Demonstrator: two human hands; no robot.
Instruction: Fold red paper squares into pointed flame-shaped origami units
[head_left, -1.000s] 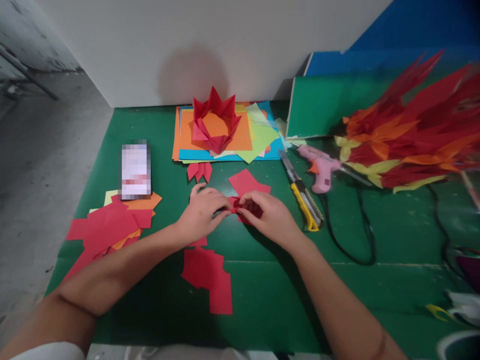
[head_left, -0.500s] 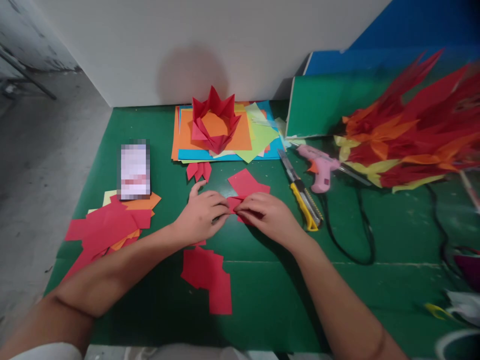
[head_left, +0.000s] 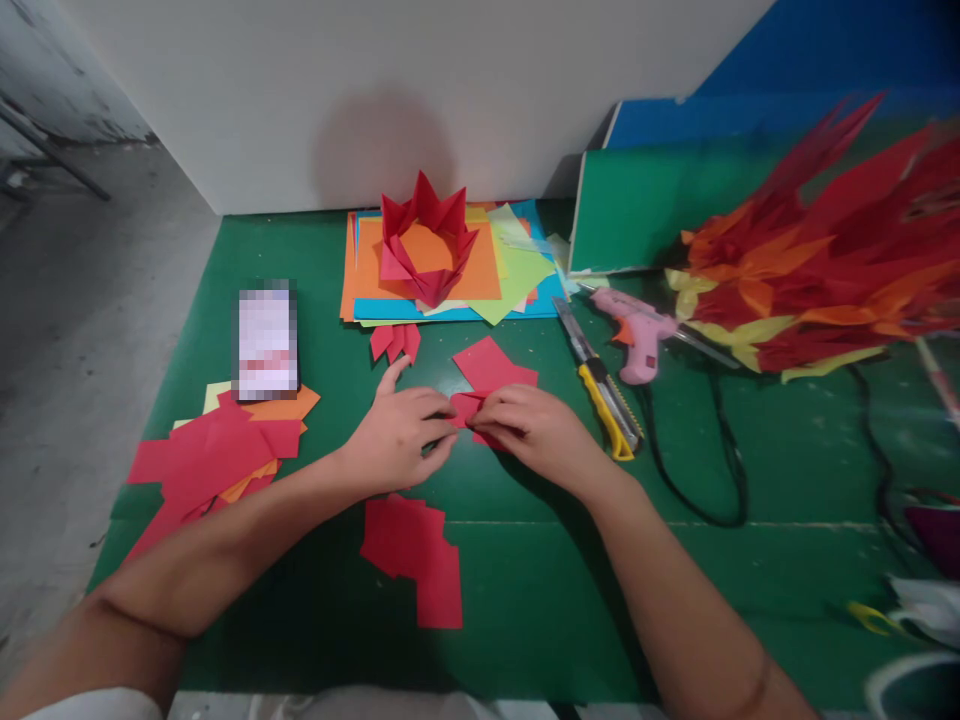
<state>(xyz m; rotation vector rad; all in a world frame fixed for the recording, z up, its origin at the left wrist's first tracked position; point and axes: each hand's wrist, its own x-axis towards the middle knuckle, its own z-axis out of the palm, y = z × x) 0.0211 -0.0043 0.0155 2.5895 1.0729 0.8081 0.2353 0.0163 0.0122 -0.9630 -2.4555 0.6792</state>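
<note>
Above the middle of the green table, a small folded piece of red paper (head_left: 463,406) is between my two hands. My right hand (head_left: 534,430) pinches its right side between thumb and fingers. At the left edge of it, the fingertips of my left hand (head_left: 397,432) close on the paper, with one finger raised away. Loose red paper squares (head_left: 491,365) lie just beyond, partly under my right hand. Several folded red points (head_left: 395,343) rest past my left hand. Nearer to me is a spread of red paper squares (head_left: 414,540).
A red paper ring with points (head_left: 426,285) sits on stacked coloured paper (head_left: 364,265). To the right lie a yellow utility knife (head_left: 604,405), a pink glue gun (head_left: 637,335) with its black cord, and a red-orange paper flame piece (head_left: 832,260). A phone (head_left: 266,340) and paper scraps (head_left: 217,445) are left.
My left thumb and fingers have shifted slightly against the red paper, and the raised finger is straighter. My right hand keeps its pinch. The whole view has drifted a little.
</note>
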